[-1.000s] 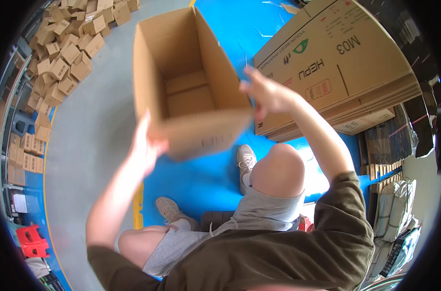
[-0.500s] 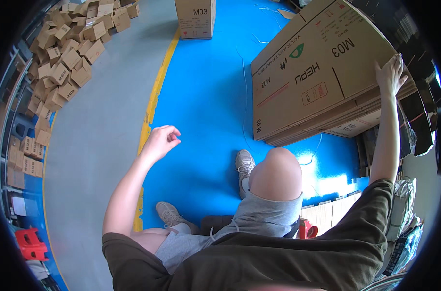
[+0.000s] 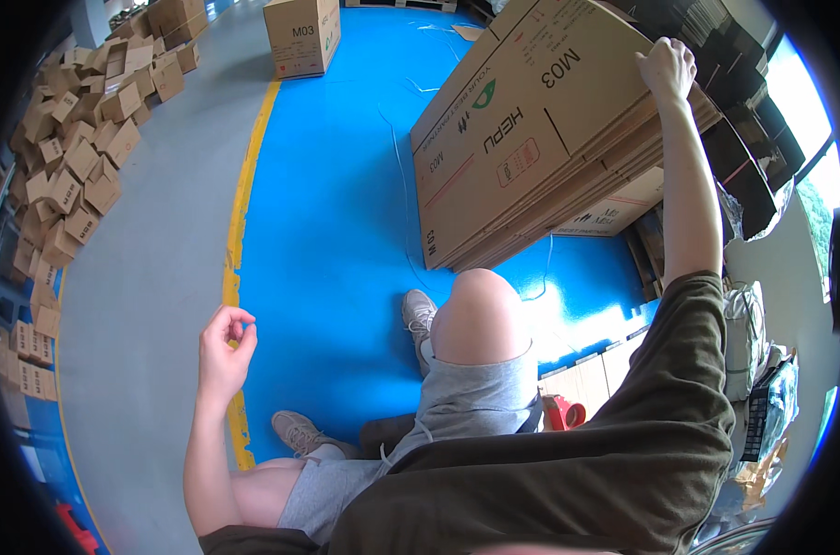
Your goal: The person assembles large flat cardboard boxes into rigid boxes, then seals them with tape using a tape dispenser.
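A leaning stack of flattened cardboard boxes [image 3: 508,139] stands on the blue floor ahead and to the right, printed faces up and layered edges toward me. At its upper right edge, my right hand [image 3: 668,71] has its fingers hooked over the top flattened box, arm stretched out. My left hand [image 3: 224,350] hangs apart from everything, over the yellow floor line. Its fingers are loosely curled toward the thumb, and nothing shows in them.
A made-up carton [image 3: 300,39] stands ahead by the yellow line [image 3: 244,203]. Small boxes [image 3: 87,157] lie heaped at the far left. Thin strapping [image 3: 401,176] trails across the floor. Close to my leg is a red tape dispenser [image 3: 563,412]. Dark flattened card [image 3: 743,139] is beyond the stack.
The view has swung right, so the stack and carton sit further left. My left hand has dropped lower and nearer my body. The right hand now curls more firmly over the box edge.
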A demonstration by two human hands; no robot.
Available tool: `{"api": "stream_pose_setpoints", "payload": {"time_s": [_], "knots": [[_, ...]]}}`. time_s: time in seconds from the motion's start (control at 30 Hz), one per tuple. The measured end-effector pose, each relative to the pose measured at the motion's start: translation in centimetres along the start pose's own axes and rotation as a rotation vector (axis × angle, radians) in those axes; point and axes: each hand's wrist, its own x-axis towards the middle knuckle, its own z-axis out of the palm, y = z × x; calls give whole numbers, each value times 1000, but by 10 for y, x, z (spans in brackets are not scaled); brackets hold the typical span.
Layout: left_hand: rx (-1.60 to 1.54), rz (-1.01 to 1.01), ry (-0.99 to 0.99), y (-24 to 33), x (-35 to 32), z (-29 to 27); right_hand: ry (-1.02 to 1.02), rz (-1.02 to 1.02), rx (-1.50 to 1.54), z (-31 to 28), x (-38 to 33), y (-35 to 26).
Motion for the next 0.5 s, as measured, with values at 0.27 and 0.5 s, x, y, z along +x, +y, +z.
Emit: {"api": "stream_pose_setpoints", "payload": {"time_s": [0.27, 0.5], "knots": [[43, 65, 47, -9, 0, -1, 182, -192, 773, -58, -11, -33], [229, 107, 24, -1, 1, -3, -102, -157, 1490, -105, -44, -89]]}}
